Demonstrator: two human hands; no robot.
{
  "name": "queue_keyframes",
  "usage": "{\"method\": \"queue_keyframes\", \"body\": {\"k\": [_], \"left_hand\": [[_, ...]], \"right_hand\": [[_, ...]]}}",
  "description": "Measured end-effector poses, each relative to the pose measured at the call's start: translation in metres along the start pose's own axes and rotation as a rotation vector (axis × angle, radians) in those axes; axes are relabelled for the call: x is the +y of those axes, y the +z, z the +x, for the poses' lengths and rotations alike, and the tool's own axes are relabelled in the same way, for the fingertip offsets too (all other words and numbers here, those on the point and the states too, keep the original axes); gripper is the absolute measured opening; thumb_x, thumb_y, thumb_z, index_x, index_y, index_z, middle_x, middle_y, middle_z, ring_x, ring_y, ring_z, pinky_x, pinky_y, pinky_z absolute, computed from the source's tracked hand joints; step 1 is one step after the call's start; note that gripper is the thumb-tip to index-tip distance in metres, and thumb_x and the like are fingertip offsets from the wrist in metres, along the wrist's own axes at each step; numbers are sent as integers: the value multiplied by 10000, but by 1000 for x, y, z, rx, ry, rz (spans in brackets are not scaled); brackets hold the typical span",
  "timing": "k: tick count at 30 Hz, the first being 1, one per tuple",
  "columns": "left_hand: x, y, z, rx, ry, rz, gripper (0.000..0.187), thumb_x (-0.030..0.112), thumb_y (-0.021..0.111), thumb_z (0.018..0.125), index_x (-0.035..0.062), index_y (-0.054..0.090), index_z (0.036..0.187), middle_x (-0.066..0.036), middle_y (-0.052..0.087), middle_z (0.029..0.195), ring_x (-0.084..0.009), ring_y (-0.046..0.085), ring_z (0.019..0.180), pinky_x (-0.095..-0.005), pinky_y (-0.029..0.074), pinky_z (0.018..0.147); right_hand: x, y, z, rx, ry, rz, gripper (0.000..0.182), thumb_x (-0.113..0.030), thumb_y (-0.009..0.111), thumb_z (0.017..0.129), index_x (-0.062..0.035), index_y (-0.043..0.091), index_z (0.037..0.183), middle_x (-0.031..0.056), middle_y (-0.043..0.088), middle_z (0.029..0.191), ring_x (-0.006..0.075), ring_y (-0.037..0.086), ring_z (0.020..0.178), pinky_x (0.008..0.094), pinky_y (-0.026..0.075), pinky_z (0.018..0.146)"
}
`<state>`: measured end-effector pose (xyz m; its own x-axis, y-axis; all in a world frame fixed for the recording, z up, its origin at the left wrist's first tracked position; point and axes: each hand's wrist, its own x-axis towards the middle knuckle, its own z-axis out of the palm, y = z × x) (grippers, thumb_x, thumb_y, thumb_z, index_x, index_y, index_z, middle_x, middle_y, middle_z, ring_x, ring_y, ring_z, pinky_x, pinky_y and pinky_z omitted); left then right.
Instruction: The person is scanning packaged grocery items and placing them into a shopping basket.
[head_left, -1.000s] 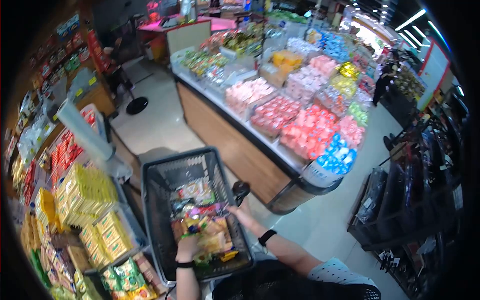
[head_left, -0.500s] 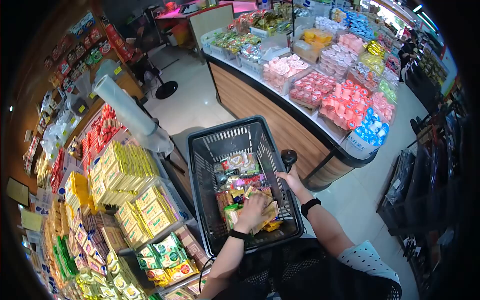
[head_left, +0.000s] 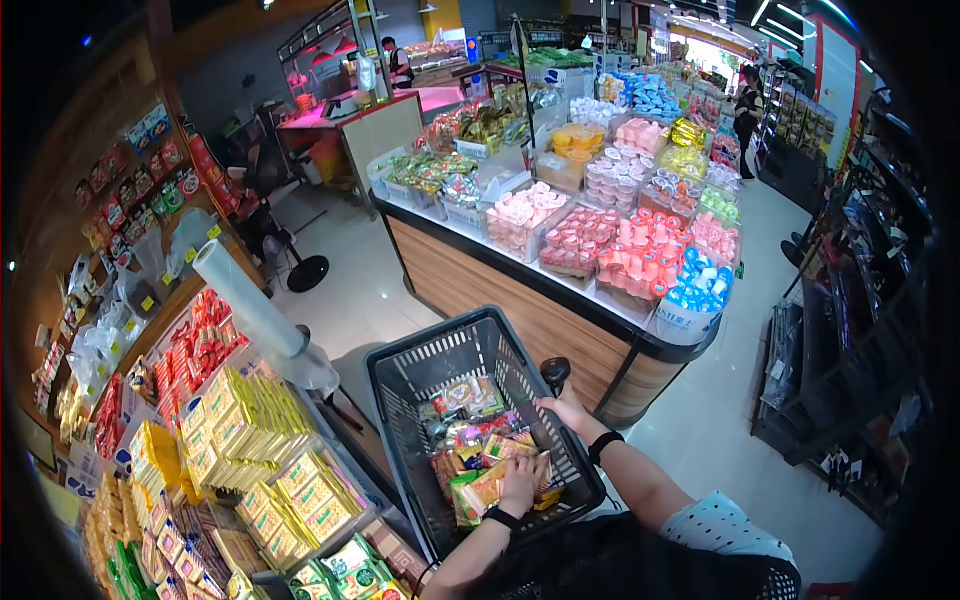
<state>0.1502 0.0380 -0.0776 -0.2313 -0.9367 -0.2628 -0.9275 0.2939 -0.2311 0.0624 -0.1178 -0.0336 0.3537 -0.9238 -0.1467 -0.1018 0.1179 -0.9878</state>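
Observation:
A black shopping basket [head_left: 381, 400] holds colourful snack packets in its lower half. My left hand [head_left: 518, 485] is inside the basket near its closest end, fingers curled over an orange-yellow packet [head_left: 484, 490]; some fingertips are hidden among the packets. Green and yellow packets lie beside and beneath it. Outside the basket's right side, my right hand [head_left: 566, 404] is closed at the rim, just below a black knob [head_left: 555, 372]. Both wrists wear black bands.
Stacks of yellow packets [head_left: 235, 420] stand on the left shelf, beside a plastic bag roll [head_left: 250, 300]. A wood-panelled counter [head_left: 500, 310] bears tubs of wrapped sweets. Dark racks [head_left: 830, 370] stand at right. People are visible at the back aisle [head_left: 747, 120] and far counter [head_left: 398, 65].
The view has tilted up, showing more of the shop. My left hand has shifted right and down inside the basket, its fingers now curled over a packet. My right hand stays at the rim.

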Motion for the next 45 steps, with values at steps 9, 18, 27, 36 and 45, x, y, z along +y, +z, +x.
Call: {"method": "queue_keyframes", "body": {"k": [9,18,27,36,45], "left_hand": [[-30,-9,1,122,-497,-392,887,262,641,652,53,110,1332,-123,442,1092,-255,434,1009,-482,328,810],[-99,-5,-6,698,-125,-2741,638,14,489,724,43,216,1299,-85,447,1145,-194,445,1066,-296,376,886],[-102,-64,-43,651,484,-2788,758,82,627,664,24,212,1295,-167,313,1307,-317,298,1209,-414,262,990],[-102,-61,-38,620,347,-2792,712,-125,538,673,20,219,1293,-143,290,1327,-218,295,1219,-343,287,982],[-91,-42,-40,453,112,-2807,492,-106,529,707,-46,382,1173,-144,472,1154,-228,470,1064,-330,372,917]], "right_hand": [[12,-3,5,65,-112,-165,584,-180,705,608,42,388,1045,163,562,914,233,558,847,297,421,768],[-30,7,-22,204,-52,-335,503,-348,662,688,3,477,998,132,575,874,233,564,812,324,425,724],[-17,-15,-28,477,-134,-588,562,-391,650,680,-6,470,1048,174,560,947,314,536,916,363,395,790],[-92,-43,-51,192,-220,-143,194,-118,647,729,-44,522,858,-12,515,614,39,457,448,181,347,415],[-163,3,-98,-506,120,-136,246,-110,654,722,-18,568,933,23,607,750,87,566,621,188,410,505]]}}
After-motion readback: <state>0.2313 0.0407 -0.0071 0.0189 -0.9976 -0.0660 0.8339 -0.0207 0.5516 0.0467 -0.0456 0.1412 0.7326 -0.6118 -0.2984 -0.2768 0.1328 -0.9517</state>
